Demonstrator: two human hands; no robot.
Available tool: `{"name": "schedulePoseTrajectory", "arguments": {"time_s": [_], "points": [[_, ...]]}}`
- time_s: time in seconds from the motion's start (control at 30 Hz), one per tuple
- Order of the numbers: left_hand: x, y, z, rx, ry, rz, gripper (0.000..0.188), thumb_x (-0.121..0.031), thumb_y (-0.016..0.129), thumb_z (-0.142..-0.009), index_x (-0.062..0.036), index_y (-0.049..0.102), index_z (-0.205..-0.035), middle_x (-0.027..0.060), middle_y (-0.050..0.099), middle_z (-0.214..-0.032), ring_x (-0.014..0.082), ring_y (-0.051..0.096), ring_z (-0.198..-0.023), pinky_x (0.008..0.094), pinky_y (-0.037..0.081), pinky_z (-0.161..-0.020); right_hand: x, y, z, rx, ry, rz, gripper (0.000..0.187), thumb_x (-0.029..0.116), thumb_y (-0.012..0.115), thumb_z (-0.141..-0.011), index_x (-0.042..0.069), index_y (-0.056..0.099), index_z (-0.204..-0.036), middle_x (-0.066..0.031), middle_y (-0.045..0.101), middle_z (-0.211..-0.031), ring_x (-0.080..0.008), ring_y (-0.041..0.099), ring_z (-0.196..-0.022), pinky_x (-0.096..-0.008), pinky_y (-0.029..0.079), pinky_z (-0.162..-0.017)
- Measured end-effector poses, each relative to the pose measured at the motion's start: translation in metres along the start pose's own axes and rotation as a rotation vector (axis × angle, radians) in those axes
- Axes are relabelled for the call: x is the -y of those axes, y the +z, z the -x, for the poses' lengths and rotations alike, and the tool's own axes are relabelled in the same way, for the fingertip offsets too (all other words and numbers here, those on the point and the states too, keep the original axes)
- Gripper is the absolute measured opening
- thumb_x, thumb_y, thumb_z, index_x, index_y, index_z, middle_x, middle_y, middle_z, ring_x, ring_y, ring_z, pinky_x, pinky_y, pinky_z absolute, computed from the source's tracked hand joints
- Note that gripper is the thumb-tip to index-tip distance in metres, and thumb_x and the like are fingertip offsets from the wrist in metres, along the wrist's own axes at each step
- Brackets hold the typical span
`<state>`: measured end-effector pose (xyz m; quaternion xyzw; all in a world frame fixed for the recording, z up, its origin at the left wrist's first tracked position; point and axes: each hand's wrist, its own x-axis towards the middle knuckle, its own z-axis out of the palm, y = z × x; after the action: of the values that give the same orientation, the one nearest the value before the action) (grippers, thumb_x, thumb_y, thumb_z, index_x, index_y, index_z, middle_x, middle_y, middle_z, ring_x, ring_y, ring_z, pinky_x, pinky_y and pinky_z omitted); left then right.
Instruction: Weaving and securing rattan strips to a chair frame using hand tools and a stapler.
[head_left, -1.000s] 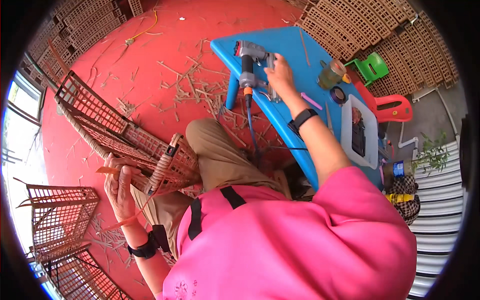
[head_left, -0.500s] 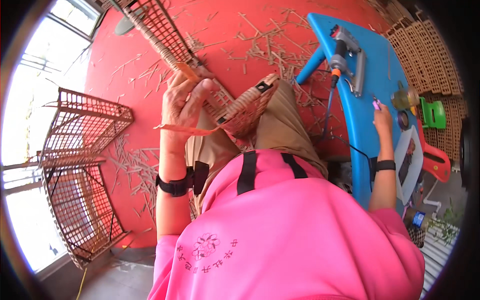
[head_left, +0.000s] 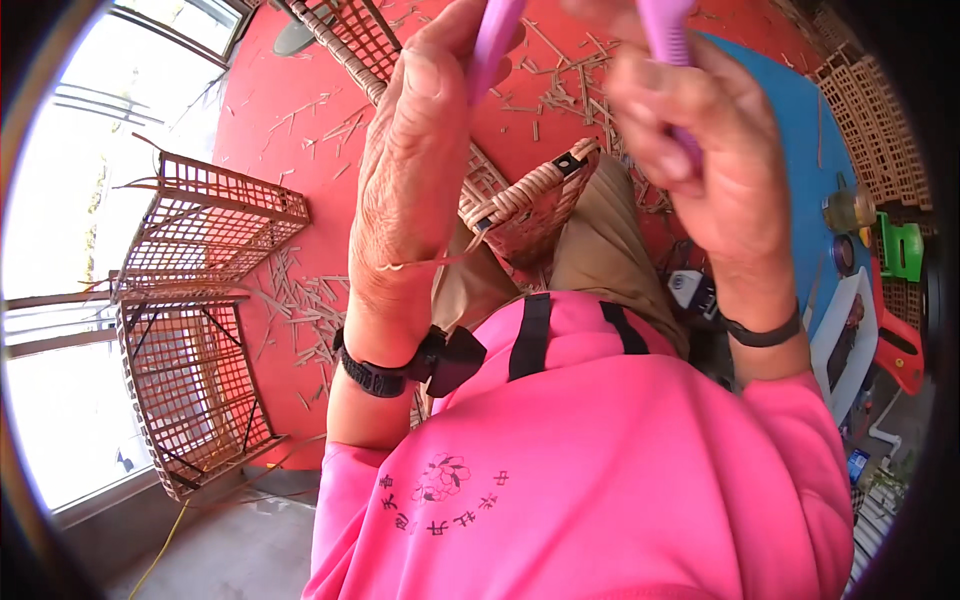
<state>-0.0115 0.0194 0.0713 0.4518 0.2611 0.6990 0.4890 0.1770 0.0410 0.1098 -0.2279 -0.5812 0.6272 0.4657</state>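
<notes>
Both my hands are raised close at the top. My right hand [head_left: 715,150] is closed round a purple plastic tool [head_left: 668,35] with a ridged grip; its working end is cut off above. My left hand [head_left: 415,170] pinches a smooth purple plastic piece [head_left: 494,45] between thumb and fingers, its upper end also out of view. I cannot tell the exact kind of either. A thin cane strip [head_left: 425,263] crosses by my left wrist. Below the hands, a brown woven basketwork piece [head_left: 535,195] with a wrapped rim rests between my knees, partly hidden by my left hand.
Two lattice wicker frames [head_left: 215,215] stand at the left by the window. Cut strips litter the red floor [head_left: 330,190]. On the right is a blue table [head_left: 800,130] with a jar [head_left: 848,210], near a green plastic stool [head_left: 903,248] and stacked woven panels [head_left: 865,125].
My right hand has brought the purple tool from the blue table up toward my left hand. The left hand has risen off the basketwork, and now holds a purple piece.
</notes>
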Motion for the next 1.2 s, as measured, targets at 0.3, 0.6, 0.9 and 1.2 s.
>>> {"name": "schedulePoseTrajectory", "arguments": {"time_s": [0.3, 0.6, 0.9, 1.2], "points": [[-0.003, -0.007, 0.019, -0.131, -0.036, 0.196, 0.044, -0.023, 0.046, -0.102, 0.0031, 0.042, -0.138, 0.0134, 0.051, -0.135, 0.0272, 0.041, -0.133, 0.0378, 0.029, -0.111, -0.039, 0.016, -0.020, 0.252, -0.044, -0.016, 0.067, 0.024, 0.065, -0.084, -0.004, 0.042, -0.141, -0.0137, 0.055, -0.130, -0.0194, 0.054, -0.116, -0.0326, 0.040, -0.099], [-0.001, -0.035, 0.020, -0.420, -0.003, -0.916, 0.065, -0.047, 0.055, -0.097, 0.0043, 0.050, -0.136, 0.0164, 0.055, -0.134, 0.0260, 0.056, -0.116, 0.0371, 0.043, -0.098, -0.048, -0.025, -0.014, 0.271, -0.049, 0.262, 0.055, 0.018, 0.067, -0.081, -0.003, 0.052, -0.130, -0.0074, 0.060, -0.109, -0.0149, 0.057, -0.101, -0.0313, 0.047, -0.088], [0.022, -0.070, 0.030, -0.222, -0.218, -0.732, 0.028, -0.022, 0.070, -0.092, 0.0007, 0.070, -0.109, 0.0011, 0.066, -0.084, 0.0076, 0.056, -0.077, 0.0236, 0.043, -0.068, -0.046, -0.069, -0.015, 0.514, -0.123, 1.302, 0.060, 0.013, 0.073, -0.069, 0.003, 0.054, -0.125, -0.0127, 0.058, -0.115, -0.0324, 0.055, -0.110, -0.0411, 0.040, -0.099], [-0.001, -0.031, 0.045, -0.105, -0.143, -0.538, 0.012, -0.006, 0.068, -0.090, 0.0059, 0.069, -0.092, 0.0073, 0.069, -0.082, 0.0119, 0.064, -0.077, 0.0265, 0.051, -0.072, -0.059, -0.071, -0.022, 0.588, -0.259, 1.290, 0.050, 0.020, 0.075, -0.075, 0.003, 0.058, -0.119, -0.0115, 0.059, -0.106, -0.0303, 0.055, -0.103, -0.0412, 0.040, -0.093]]}}
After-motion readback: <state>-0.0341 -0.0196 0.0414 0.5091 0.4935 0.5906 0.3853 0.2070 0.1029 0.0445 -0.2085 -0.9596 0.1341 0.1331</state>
